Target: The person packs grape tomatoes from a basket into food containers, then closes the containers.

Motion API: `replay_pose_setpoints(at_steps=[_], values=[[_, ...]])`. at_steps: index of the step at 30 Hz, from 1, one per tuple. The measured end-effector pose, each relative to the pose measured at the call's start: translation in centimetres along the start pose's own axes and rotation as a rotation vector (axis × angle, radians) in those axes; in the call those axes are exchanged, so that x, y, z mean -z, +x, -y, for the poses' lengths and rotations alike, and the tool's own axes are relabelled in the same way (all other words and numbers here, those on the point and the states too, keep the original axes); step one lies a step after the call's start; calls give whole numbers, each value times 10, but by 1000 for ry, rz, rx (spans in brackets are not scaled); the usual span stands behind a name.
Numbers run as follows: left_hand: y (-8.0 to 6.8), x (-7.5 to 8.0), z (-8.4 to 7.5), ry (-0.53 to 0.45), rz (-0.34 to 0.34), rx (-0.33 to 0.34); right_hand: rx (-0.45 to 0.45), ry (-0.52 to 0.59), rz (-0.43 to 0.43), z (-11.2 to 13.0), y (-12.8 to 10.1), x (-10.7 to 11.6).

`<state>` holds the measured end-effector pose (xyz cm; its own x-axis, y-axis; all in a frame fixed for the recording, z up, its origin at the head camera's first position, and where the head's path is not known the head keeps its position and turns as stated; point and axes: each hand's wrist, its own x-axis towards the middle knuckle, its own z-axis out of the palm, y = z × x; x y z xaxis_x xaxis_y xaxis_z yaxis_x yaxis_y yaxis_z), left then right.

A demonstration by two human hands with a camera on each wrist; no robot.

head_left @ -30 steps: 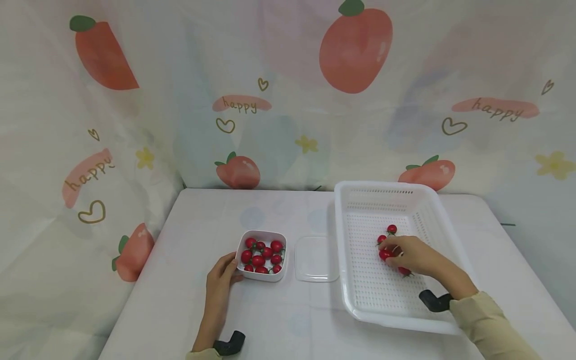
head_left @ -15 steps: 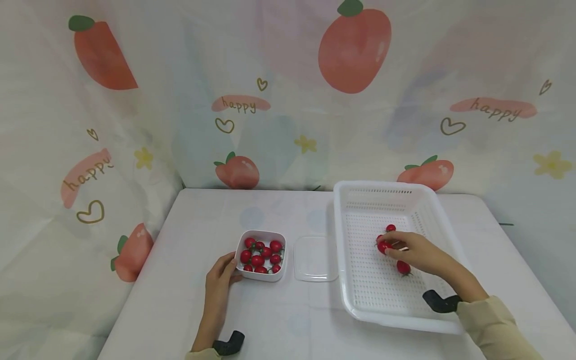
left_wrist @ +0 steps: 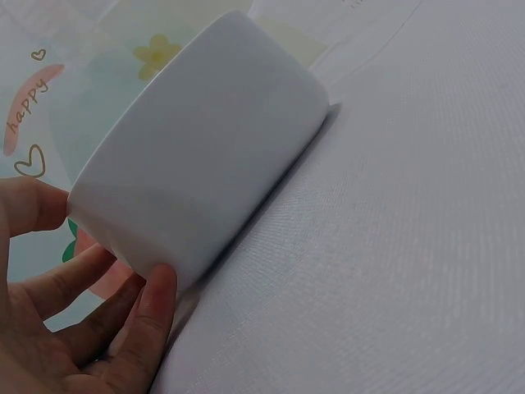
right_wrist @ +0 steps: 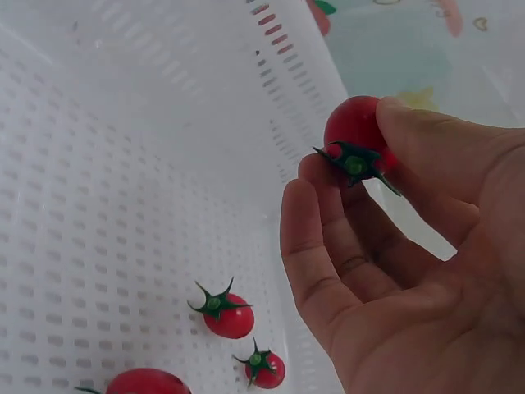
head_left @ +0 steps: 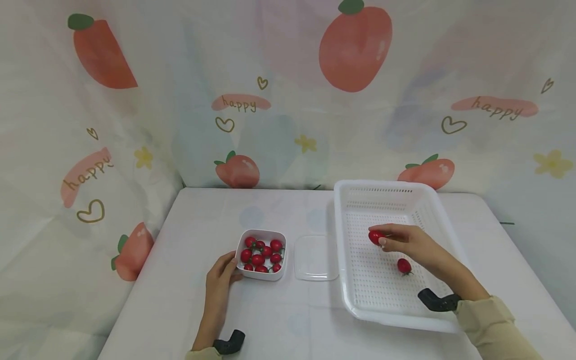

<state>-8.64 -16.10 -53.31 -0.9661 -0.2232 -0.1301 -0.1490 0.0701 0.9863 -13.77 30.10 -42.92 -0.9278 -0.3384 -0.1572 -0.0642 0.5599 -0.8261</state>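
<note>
From the head view, the right hand [head_left: 407,242] is pinching a cherry tomato [head_left: 375,237] between thumb and fingertips, holding it lifted above the floor of the white perforated basket [head_left: 391,320]. The small white bowl [head_left: 261,274] of cherry tomatoes is lying to that hand's left, past the clear lid [head_left: 316,257] on the counter [head_left: 279,320]; another loose tomato [head_left: 404,266] is lying in the basket just below the hand. The left hand [head_left: 219,279] is much nearer the bowl, resting against its near left corner.

From the left wrist view, that left hand [left_wrist: 74,320] is bracing the white bowl [left_wrist: 205,164], thumb and fingers lightly curved round its corner.

From the right wrist view, the right hand [right_wrist: 410,271] is gripping the cherry tomato [right_wrist: 354,131] calyx towards the camera, with three more tomatoes [right_wrist: 225,316] lying on the basket floor below.
</note>
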Motion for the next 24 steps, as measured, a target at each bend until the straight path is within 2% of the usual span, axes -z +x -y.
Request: replay_pose_setpoints(at_steps=[4, 14, 24], values=[[0, 0, 0, 2, 3, -2, -21, 83, 20, 5, 1, -1], [2, 0, 4, 18, 0, 0, -26, 136, 66, 26, 12, -6], [0, 0, 1, 1, 7, -8, 79, 244, 130, 48, 35, -24]])
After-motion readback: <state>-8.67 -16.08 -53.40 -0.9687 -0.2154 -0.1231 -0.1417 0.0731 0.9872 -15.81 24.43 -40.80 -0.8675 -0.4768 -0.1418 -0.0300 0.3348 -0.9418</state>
